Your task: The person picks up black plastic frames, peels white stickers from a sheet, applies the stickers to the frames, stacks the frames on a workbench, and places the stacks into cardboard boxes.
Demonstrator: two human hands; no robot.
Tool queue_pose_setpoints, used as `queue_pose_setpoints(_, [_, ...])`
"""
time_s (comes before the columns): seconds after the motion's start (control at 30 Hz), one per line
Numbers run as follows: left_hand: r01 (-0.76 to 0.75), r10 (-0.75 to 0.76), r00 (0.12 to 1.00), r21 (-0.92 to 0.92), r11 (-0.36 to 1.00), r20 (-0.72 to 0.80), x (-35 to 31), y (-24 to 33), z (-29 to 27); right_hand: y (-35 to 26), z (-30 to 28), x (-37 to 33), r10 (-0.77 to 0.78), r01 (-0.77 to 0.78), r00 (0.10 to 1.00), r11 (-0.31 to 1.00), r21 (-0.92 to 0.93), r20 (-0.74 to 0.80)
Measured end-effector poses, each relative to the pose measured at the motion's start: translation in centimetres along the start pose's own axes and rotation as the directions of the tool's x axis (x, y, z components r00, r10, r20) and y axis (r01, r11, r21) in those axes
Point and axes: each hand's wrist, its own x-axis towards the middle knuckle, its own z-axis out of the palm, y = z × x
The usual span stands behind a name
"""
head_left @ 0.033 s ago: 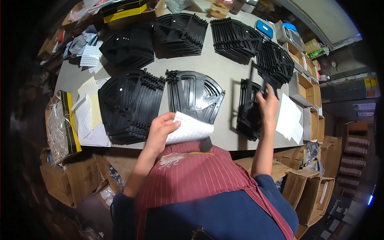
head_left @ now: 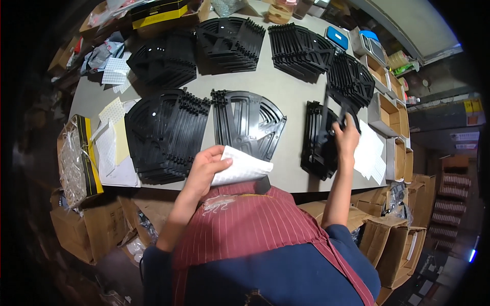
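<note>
My left hand (head_left: pixel 203 171) pinches a curled white sheet of stickers (head_left: pixel 244 167) between thumb and fingers, over the table's near edge. Just beyond the sheet lies a black fan-shaped plastic frame (head_left: pixel 236 122). At the right, my right hand (head_left: pixel 347 140) is closed on a similar black plastic frame (head_left: pixel 334 97), blurred by motion and tilted. That piece hangs over a short stack of black frames (head_left: pixel 314 148), partly covering it; whether they touch I cannot tell. A large fanned stack of black frames (head_left: pixel 163 132) lies left of the middle one.
More stacks of black frames (head_left: pixel 229 43) line the far side of the table (head_left: pixel 291 97). Sticker sheets (head_left: pixel 370 153) lie at the right, near small open cardboard boxes (head_left: pixel 385 109). A yellow-and-black box with clear plastic (head_left: pixel 76 158) stands at the left edge.
My right hand has shifted slightly right and toward me, and the black frame in it has tilted and swung. My left hand and the sticker sheet have barely moved.
</note>
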Motion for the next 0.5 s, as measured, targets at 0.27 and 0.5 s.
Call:
queue_pose_setpoints(0.27, [0.143, -0.21, 0.957, 0.302, 0.942, 0.2, 1.0, 1.3, 2.2, 2.0, 0.5, -4.3, -0.222, 0.223, 0.974, 0.908, -0.355, 0.043])
queue_pose_setpoints(0.5, [0.033, -0.04, 0.999, 0.206, 0.978, 0.031, 1.6, 0.5, 2.5, -14.0, -2.7, -8.5, -0.801, 0.659, 0.589, 0.394, 0.641, -0.113])
